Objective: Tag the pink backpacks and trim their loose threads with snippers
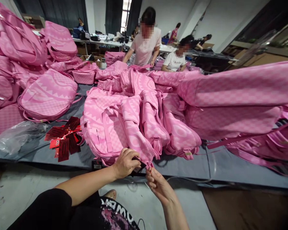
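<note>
A pink patterned backpack [93,127] lies at the table's front edge, its straps toward me. My left hand [126,163] is closed on a small black tag [139,164] just below it. My right hand [158,184] pinches the end of a pink strap [148,164] close beside that tag. Whether a thin cord also sits between the right fingertips is too small to tell. Another black tag [96,164] hangs at the table edge, left of my left hand. More padded pink straps [156,127] lie in a row to the right.
Red tags [65,140] lie in a heap on the grey table cover [86,163], near a clear plastic bag [19,135]. Pink backpacks [49,94] pile up at left, and a large one [235,99] stands at right. Two people [147,44] work across the table; others are farther back.
</note>
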Action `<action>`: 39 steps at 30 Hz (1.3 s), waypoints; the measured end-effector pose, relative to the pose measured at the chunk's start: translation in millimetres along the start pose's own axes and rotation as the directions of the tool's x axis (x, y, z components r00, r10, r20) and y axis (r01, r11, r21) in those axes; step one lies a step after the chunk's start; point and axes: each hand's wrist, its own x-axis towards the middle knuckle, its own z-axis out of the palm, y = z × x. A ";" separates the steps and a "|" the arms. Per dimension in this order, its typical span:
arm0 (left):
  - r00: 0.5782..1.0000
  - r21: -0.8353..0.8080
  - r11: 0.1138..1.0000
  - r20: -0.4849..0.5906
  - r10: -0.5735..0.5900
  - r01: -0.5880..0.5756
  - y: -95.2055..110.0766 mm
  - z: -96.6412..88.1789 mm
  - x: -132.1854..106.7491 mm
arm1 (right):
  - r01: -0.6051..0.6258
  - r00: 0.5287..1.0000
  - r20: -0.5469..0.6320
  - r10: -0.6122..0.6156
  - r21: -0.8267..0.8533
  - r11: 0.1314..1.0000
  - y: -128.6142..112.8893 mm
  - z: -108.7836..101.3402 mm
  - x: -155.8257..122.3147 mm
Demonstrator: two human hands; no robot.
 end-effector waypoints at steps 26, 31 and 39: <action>0.955 0.035 0.986 0.242 -0.169 0.165 6.1 12.7 1.1 | 0.412 0.770 -0.303 -0.562 -0.438 0.799 40.3 32.6 13.0; 0.934 0.127 0.969 0.265 -0.238 0.210 6.0 16.3 3.6 | 0.422 0.741 -0.271 -0.615 -0.525 0.739 42.5 31.9 12.5; 0.916 0.201 0.952 0.283 -0.283 0.232 16.4 19.1 10.0 | 0.418 0.711 -0.270 -0.649 -0.580 0.699 48.4 19.2 19.2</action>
